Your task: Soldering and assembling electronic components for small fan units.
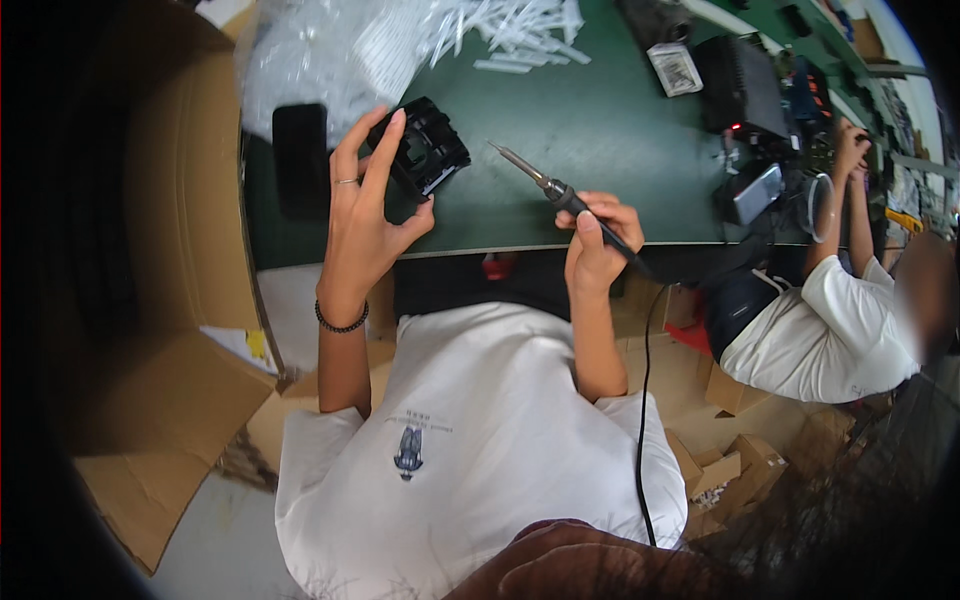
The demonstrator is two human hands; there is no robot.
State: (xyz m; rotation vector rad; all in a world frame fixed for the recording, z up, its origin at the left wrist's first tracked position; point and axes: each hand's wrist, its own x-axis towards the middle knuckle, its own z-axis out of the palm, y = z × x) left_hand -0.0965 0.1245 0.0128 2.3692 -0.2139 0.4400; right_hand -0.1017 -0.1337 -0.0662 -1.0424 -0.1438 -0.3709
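My left hand (365,200) grips a black molded plastic housing (430,145) by its sides, fingers on its left edge and thumb at its lower corner, above the green bench mat (530,100). My right hand (600,235) holds a soldering iron (560,197) by its dark handle, with the metal tip pointing up and left, a short gap from the housing. The iron's black cord runs down past my right side. Just left of the housing, a flat black rectangular object (300,160) lies on the mat.
Clear plastic bags (300,55) and white strips (520,30) lie at the back. Right: a small packet (675,70), a black station with red light (740,90), a silver-topped device (750,200), and a co-worker (810,340) working. Cardboard boxes (190,160) stand left and below (750,470).
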